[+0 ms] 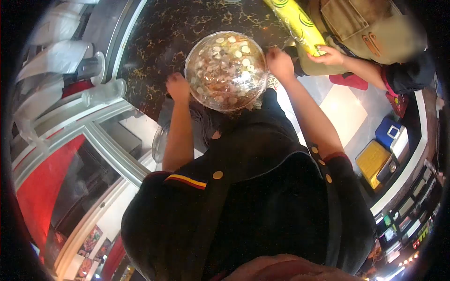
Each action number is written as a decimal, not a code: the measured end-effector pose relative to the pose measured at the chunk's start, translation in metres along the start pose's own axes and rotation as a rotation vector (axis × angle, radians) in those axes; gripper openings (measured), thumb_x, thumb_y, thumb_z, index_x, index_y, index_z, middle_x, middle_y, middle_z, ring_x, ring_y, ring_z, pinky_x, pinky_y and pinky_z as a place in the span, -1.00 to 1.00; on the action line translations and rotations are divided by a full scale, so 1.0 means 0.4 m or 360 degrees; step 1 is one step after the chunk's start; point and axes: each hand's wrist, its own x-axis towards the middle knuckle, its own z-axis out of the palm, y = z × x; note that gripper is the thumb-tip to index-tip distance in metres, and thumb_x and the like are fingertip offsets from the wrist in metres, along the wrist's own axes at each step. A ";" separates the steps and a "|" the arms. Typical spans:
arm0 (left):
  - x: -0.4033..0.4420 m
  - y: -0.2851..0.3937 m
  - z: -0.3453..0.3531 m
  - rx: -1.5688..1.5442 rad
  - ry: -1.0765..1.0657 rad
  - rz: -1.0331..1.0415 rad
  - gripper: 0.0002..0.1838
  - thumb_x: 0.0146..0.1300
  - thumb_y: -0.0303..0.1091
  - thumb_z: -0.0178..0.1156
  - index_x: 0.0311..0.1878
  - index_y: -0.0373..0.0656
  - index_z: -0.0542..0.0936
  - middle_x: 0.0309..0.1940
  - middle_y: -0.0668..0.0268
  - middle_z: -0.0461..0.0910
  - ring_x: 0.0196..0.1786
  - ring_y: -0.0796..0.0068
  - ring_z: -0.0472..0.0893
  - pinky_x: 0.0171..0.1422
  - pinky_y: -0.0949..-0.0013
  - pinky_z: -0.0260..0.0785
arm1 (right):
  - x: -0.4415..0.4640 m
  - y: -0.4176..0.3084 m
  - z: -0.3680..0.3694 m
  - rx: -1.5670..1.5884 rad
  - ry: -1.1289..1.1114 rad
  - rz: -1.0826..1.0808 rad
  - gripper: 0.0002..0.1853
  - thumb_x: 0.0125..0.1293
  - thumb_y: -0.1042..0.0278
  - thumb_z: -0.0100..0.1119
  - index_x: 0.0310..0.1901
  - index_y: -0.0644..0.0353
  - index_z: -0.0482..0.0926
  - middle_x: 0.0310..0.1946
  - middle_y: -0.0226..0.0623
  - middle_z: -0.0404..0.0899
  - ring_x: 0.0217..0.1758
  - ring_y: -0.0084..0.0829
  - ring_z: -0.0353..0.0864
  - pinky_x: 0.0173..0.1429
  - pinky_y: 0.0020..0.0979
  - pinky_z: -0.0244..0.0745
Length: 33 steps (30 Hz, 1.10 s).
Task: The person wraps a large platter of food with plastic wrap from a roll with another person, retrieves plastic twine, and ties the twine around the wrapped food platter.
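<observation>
A round dish of food (227, 79), topped with pale round slices and small chunks, sits on the dark counter in front of me. Clear plastic wrap (248, 72) lies over it, shiny and wrinkled. At the dish's left edge, my left hand (178, 87) is closed, its fingers curled at the wrap's border. My right hand (280, 64) is likewise closed, at the right edge, where the wrap gathers in creases. The wrap between my fingers is too thin to see clearly.
To the right, a co-worker's hand (328, 55) holds a long yellow roll (297, 25). The dark patterned counter (154, 42) extends around the dish. Clear plastic cups (105, 91) stand at left by a glass display frame (117, 152). A blue-and-yellow box (375, 159) is at right.
</observation>
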 end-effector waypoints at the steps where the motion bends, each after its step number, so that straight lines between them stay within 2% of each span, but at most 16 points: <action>1: -0.035 -0.012 -0.011 -0.0109 -0.0292 -0.0168 -0.67 0.28 -0.23 -0.08 -0.19 -0.33 0.53 -0.24 -0.02 0.55 -0.19 0.00 0.52 -0.04 0.15 0.34 | 0.033 -0.014 0.030 -0.0003 -0.0023 -0.0015 -0.57 0.23 0.05 -0.02 -0.07 0.24 0.54 -0.26 0.00 0.60 -0.18 -0.03 0.58 -0.06 -0.24 0.46; 2: -0.063 -0.012 -0.009 -0.0103 -0.0286 -0.0194 -0.67 0.28 -0.23 -0.08 -0.19 -0.33 0.53 -0.24 -0.02 0.55 -0.19 0.00 0.52 -0.04 0.15 0.34 | 0.074 -0.032 0.062 0.0145 0.0021 -0.0114 -0.58 0.24 0.05 -0.05 -0.07 0.21 0.54 -0.22 0.04 0.57 -0.10 -0.04 0.54 0.00 -0.18 0.41; 4: -0.093 0.089 -0.025 -0.1154 -0.0342 -0.0741 -0.60 0.35 -0.18 -0.13 -0.14 -0.36 0.52 -0.20 0.06 0.56 -0.23 0.17 0.56 -0.11 0.20 0.37 | 0.118 -0.054 0.090 0.0293 0.0071 -0.0233 -0.59 0.25 0.05 -0.08 -0.07 0.18 0.54 -0.18 0.09 0.54 -0.03 -0.05 0.50 0.07 -0.13 0.37; 6: -0.076 0.104 -0.024 -0.1450 -0.0305 -0.0917 -0.57 0.36 -0.15 -0.14 -0.10 -0.38 0.51 -0.19 0.10 0.56 -0.21 0.25 0.56 -0.11 0.22 0.38 | 0.157 -0.072 0.096 0.0285 -0.0191 -0.0001 -0.59 0.32 0.05 -0.10 -0.03 0.20 0.52 -0.15 0.02 0.56 -0.05 -0.10 0.53 0.07 -0.19 0.37; 7: -0.068 0.110 -0.028 -0.1734 -0.0297 -0.1087 -0.53 0.37 -0.12 -0.14 -0.07 -0.40 0.51 -0.17 0.14 0.56 -0.19 0.32 0.55 -0.11 0.23 0.38 | 0.164 -0.073 0.110 0.1118 -0.0518 0.0323 -0.53 0.35 0.00 -0.11 -0.03 0.28 0.51 -0.14 -0.12 0.57 -0.09 -0.23 0.52 0.07 -0.28 0.35; 11: -0.007 0.128 -0.036 -0.1892 -0.0372 -0.1335 -0.53 0.35 -0.10 -0.10 -0.02 -0.38 0.50 -0.16 0.16 0.56 -0.18 0.31 0.55 -0.09 0.24 0.39 | 0.145 -0.062 0.091 0.1181 -0.0591 0.0274 -0.48 0.35 0.00 -0.06 -0.01 0.42 0.43 -0.13 -0.20 0.54 -0.16 -0.37 0.49 -0.03 -0.36 0.38; 16: 0.100 0.154 -0.002 -0.1617 -0.1023 -0.1054 -0.54 0.29 -0.08 0.03 -0.08 -0.37 0.55 -0.19 0.15 0.58 -0.20 0.33 0.58 -0.09 0.28 0.41 | 0.050 0.048 0.074 0.1817 -0.0238 0.0527 -0.57 0.39 0.08 -0.11 -0.04 0.37 0.43 -0.19 -0.20 0.54 -0.16 -0.39 0.50 -0.04 -0.38 0.41; 18: 0.130 0.252 -0.035 -0.1400 -0.1111 -0.1016 -0.49 0.24 0.01 0.08 -0.10 -0.34 0.58 -0.19 0.11 0.60 -0.20 0.36 0.58 -0.08 0.27 0.40 | -0.024 0.069 0.063 0.2037 -0.0131 0.0661 -0.60 0.40 0.11 -0.14 -0.05 0.35 0.42 -0.20 -0.20 0.54 -0.16 -0.38 0.50 -0.03 -0.37 0.42; 21: 0.204 0.265 0.089 -0.1056 -0.1104 -0.0748 -0.42 0.22 0.09 0.07 -0.17 -0.38 0.59 -0.18 0.03 0.60 -0.17 0.22 0.60 -0.04 0.22 0.38 | -0.052 0.121 0.098 0.2305 -0.0089 0.0859 -0.62 0.43 0.15 -0.23 0.05 0.30 0.35 -0.04 -0.17 0.49 -0.04 -0.31 0.52 0.11 -0.32 0.41; 23: 0.249 0.245 0.161 -0.0548 -0.1076 -0.0328 -0.41 0.24 0.13 -0.01 -0.21 -0.33 0.60 -0.13 -0.03 0.58 -0.09 0.06 0.58 0.02 0.16 0.35 | -0.079 0.093 0.105 0.2304 0.0037 0.0861 -0.64 0.43 0.15 -0.21 -0.01 0.31 0.37 -0.13 -0.20 0.50 -0.11 -0.35 0.51 0.03 -0.31 0.43; 25: 0.246 0.307 0.086 -0.0295 -0.1134 -0.0184 -0.43 0.26 0.12 -0.05 -0.18 -0.29 0.60 -0.10 -0.04 0.55 -0.04 0.02 0.54 0.04 0.15 0.33 | -0.088 0.096 0.128 0.2232 0.0218 0.0820 -0.67 0.42 0.17 -0.17 -0.12 0.31 0.43 -0.34 -0.33 0.49 -0.32 -0.48 0.46 -0.16 -0.40 0.42; 26: 0.239 0.330 0.044 -0.0040 -0.1171 -0.0039 -0.45 0.27 0.12 -0.09 -0.15 -0.24 0.59 -0.08 -0.05 0.53 0.01 -0.02 0.50 0.06 0.14 0.32 | -0.090 0.102 0.132 0.2244 0.0223 0.0821 -0.67 0.42 0.17 -0.17 -0.12 0.31 0.43 -0.34 -0.33 0.49 -0.32 -0.48 0.46 -0.16 -0.40 0.42; 28: 0.217 0.288 0.069 -0.0114 -0.0871 0.0065 -0.48 0.30 0.09 -0.15 -0.12 -0.19 0.57 -0.11 -0.04 0.53 -0.01 -0.05 0.49 0.05 0.09 0.31 | -0.055 0.106 0.121 0.1827 0.0241 0.0602 -0.68 0.41 0.20 -0.16 -0.21 0.31 0.48 -0.48 -0.45 0.44 -0.44 -0.59 0.37 -0.30 -0.50 0.33; 30: 0.215 0.246 0.081 -0.0216 -0.0884 0.0092 -0.50 0.31 0.05 -0.14 -0.13 -0.22 0.55 -0.15 -0.06 0.53 -0.04 -0.08 0.49 0.04 0.08 0.30 | -0.028 0.087 0.108 0.1828 0.0291 0.0561 -0.68 0.40 0.22 -0.15 -0.29 0.31 0.50 -0.55 -0.52 0.39 -0.51 -0.67 0.27 -0.39 -0.56 0.23; 32: 0.180 0.237 0.053 -0.0184 -0.0789 0.0103 -0.56 0.29 -0.01 -0.08 -0.17 -0.23 0.54 -0.17 -0.07 0.53 -0.06 -0.08 0.49 0.03 0.08 0.30 | -0.014 0.112 0.115 0.1642 0.0189 0.0547 -0.65 0.39 0.19 -0.12 -0.32 0.35 0.50 -0.52 -0.45 0.44 -0.47 -0.57 0.36 -0.31 -0.49 0.32; 33: 0.170 0.233 0.042 -0.0229 -0.0812 0.0114 -0.62 0.29 -0.08 -0.05 -0.11 -0.19 0.54 -0.08 -0.02 0.51 0.01 -0.03 0.46 0.08 0.11 0.28 | -0.011 0.094 0.116 0.1265 0.0331 0.0401 -0.63 0.38 0.13 -0.14 -0.25 0.36 0.45 -0.49 -0.23 0.51 -0.37 -0.28 0.51 -0.15 -0.34 0.39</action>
